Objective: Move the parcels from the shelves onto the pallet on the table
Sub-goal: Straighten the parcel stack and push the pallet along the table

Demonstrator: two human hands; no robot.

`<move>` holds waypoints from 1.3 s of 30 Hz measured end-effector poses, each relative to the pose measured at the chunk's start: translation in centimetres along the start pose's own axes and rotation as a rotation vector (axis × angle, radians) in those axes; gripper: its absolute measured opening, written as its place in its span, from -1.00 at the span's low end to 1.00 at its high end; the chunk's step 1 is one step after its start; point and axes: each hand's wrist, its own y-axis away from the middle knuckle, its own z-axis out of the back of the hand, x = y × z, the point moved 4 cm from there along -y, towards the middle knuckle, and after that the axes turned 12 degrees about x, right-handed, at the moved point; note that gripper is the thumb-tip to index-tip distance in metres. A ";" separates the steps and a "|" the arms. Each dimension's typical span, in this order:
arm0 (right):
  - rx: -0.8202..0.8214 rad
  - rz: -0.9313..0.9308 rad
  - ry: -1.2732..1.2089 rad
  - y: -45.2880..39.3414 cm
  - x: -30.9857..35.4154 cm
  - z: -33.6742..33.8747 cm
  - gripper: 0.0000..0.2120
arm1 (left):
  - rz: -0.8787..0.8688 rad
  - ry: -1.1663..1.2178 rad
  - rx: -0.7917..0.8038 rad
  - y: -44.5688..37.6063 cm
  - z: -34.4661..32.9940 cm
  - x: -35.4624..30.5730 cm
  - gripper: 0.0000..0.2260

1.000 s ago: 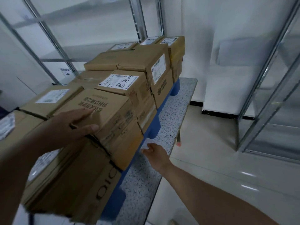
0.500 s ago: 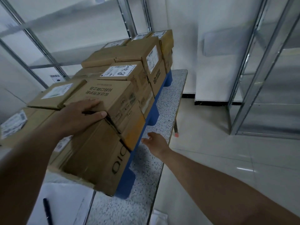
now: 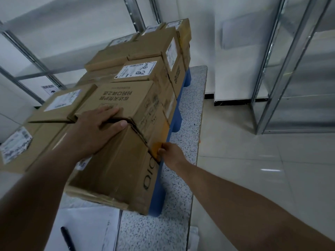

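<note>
On the blue pallet (image 3: 178,117), a printed parcel (image 3: 125,98) is pressed by the flat, unclenched left hand (image 3: 98,128), its lower corner pinched by the right hand (image 3: 169,153).

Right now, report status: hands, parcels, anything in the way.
Left hand flat on the top parcel. Right hand touching its yellow side, grip unclear. Parcels stacked on the blue pallet. Pen and paper lie nearby, not obstructing.

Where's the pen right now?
The black pen lies on the white paper at the bottom left of the head view, just in front of the stacked parcels.
</note>
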 end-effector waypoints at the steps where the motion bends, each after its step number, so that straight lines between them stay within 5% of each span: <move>1: -0.002 0.003 -0.002 -0.1 0.0 -0.1 -0.66 | -0.001 0.001 0.003 0.0 0.0 0.1 -0.25; 12: -0.026 0.091 -0.204 4.0 -1.8 -0.8 -0.78 | 0.033 0.019 -0.005 4.0 0.6 -0.4 -0.23; 15: 0.002 0.106 -0.173 6.3 -3.5 -2.9 -0.62 | 0.107 -0.042 0.057 6.8 0.1 0.6 -0.17; 22: 0.096 0.156 -0.251 8.6 -4.3 -7.8 -0.58 | 0.112 -0.145 0.142 9.9 -1.2 2.5 -0.11; 30: 0.049 0.157 -0.291 8.7 -4.0 -8.9 -0.80 | 0.063 -0.164 0.060 10.0 -1.5 2.5 -0.12; 39: -0.005 0.120 -0.254 8.7 -3.3 -9.4 -0.65 | 0.056 -0.211 0.029 10.1 -1.3 2.3 -0.14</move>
